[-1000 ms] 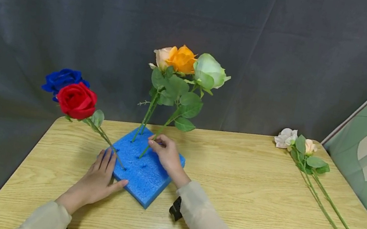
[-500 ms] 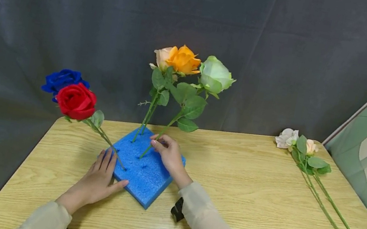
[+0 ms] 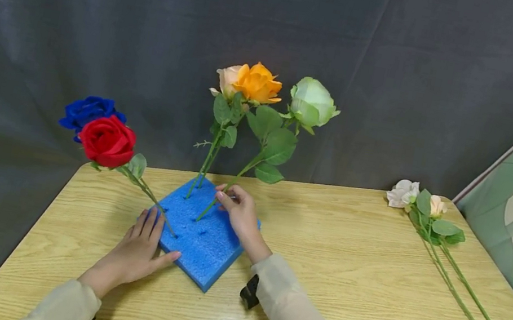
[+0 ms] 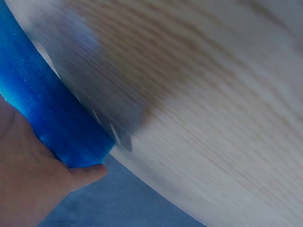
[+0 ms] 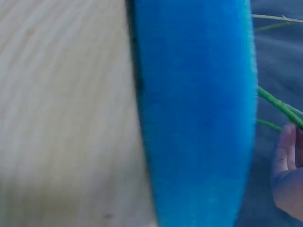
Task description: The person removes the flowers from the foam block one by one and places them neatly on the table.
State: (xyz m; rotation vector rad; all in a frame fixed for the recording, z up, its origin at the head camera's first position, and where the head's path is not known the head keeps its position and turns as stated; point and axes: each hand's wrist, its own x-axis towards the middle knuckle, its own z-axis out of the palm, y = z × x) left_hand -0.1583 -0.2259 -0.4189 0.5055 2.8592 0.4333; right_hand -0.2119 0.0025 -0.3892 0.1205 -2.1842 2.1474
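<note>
Nearest, the left hand (image 3: 133,258) lies with its fingers straight and the thumb spread wide, resting against the left side of the blue foam block (image 3: 203,259) and gripping nothing, and it sits just where it was a second ago. The block rests on the table (image 3: 324,240), a corner toward us. Now the right hand (image 3: 240,214), over the block's right half: thumb and fingers pinch the stem of the pale green rose (image 3: 313,103), and here's the change! Hand and bloom have swung to the right, opening a gap between this bloom and the orange rose (image 3: 257,83), while the foot of the stem keeps its spot in the foam. That looks like a change of lean, with the stem already planted. Off to the left, the red rose (image 3: 107,141) tilts outward, the blue rose (image 3: 84,111) behind it. Well to the right, a white flower (image 3: 403,193) and a cream flower (image 3: 437,206) lie on the table. The orange one stands at the block's far corner, overlapping the peach rose (image 3: 226,79), and behind it all hangs the dark curtain (image 3: 407,66).
</note>
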